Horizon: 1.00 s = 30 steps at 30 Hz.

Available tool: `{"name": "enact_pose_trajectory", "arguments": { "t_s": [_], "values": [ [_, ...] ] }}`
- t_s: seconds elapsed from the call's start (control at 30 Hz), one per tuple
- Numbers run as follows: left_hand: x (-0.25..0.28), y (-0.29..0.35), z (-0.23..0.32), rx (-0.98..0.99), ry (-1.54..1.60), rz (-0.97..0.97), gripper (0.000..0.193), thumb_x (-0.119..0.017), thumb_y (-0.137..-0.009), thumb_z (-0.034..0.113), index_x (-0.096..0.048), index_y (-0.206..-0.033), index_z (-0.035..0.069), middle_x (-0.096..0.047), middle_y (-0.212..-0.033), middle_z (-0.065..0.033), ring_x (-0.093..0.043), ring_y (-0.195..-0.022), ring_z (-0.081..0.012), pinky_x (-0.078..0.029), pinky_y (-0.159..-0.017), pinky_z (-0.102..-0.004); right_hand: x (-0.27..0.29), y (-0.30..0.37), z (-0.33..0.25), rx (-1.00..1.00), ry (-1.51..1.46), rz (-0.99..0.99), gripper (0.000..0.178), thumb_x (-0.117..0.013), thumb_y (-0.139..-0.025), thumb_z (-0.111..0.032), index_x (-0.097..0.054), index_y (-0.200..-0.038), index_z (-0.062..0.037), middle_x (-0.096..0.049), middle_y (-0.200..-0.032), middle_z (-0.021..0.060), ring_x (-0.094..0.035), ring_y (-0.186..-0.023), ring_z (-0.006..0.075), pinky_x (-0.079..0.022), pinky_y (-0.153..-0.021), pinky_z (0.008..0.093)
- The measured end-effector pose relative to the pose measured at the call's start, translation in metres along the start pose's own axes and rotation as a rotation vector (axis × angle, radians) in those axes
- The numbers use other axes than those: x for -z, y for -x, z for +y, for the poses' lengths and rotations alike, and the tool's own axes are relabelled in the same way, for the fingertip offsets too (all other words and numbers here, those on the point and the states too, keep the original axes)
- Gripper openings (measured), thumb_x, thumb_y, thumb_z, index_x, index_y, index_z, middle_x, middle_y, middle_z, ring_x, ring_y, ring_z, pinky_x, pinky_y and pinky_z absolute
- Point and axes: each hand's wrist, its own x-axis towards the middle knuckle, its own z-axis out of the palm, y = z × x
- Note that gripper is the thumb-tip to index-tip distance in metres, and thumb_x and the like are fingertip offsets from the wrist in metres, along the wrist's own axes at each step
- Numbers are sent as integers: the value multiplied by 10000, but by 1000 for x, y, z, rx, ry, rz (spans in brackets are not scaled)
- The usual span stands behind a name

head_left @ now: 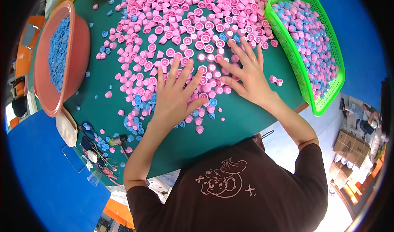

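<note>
My left hand (174, 94) lies palm down with spread fingers over small pink plastic cup-shaped pieces (176, 11) on the green table (172, 144). Beside it, my right hand (249, 75) is spread the same way, a ring on one finger, its fingertips among the pieces. Neither hand grips anything; what lies under the palms is hidden. Small blue pieces (143, 102) cluster by my left wrist, and one blue piece (212, 102) sits near my left thumb. The pink pieces spread thickly toward the far edge, some with their hollow side up.
At the right edge stands a bright green basket (325, 25) full of mixed pink and blue pieces. A salmon-coloured basin (78, 47) with blue pieces stands at the left. Near it lie a cream pouch (66, 127), a dark-handled tool (118, 140) and tangled small items. Cardboard boxes (351, 148) are at the lower right.
</note>
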Motion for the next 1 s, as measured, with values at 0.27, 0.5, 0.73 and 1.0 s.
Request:
{"name": "enact_pose_trajectory", "arguments": {
  "t_s": [0.27,0.5,0.73,1.0],
  "values": [
    [4,-2,11,54,-5,17,704,-603,-838,566,-474,-1421,194,-294,-1554,-126,-164,-1455,-400,-98,-1091,-691,9,11,-10,20,-87,-16,402,-655,-867,-372,-658,-1254,-262,-342,-1526,136,-195,-1448,393,-15,-1126,639],
    [-1,20,14,57,-16,-18,726,-611,-820,582,-469,-1431,216,-274,-1565,-125,-169,-1448,-422,-111,-1083,-695,8,35,-8,-19,-86,-38,353,-679,-845,-330,-699,-1189,-258,-366,-1522,108,-203,-1454,373,-4,-1134,624],
    [-7,15,29,-9,-13,71,743,-626,-807,594,-499,-1394,156,-334,-1529,-145,-214,-1437,-414,-145,-1063,-711,6,50,0,-12,-93,-1,356,-686,-846,-285,-694,-1196,-218,-418,-1489,98,-237,-1448,348,-24,-1141,611],
    [-16,-7,31,59,-46,120,783,-634,-804,582,-465,-1413,120,-346,-1513,-156,-222,-1426,-430,-147,-1056,-721,0,48,-17,25,-143,20,394,-695,-843,-279,-669,-1230,-204,-422,-1475,105,-264,-1432,353,-59,-1147,600]
  ]
}}
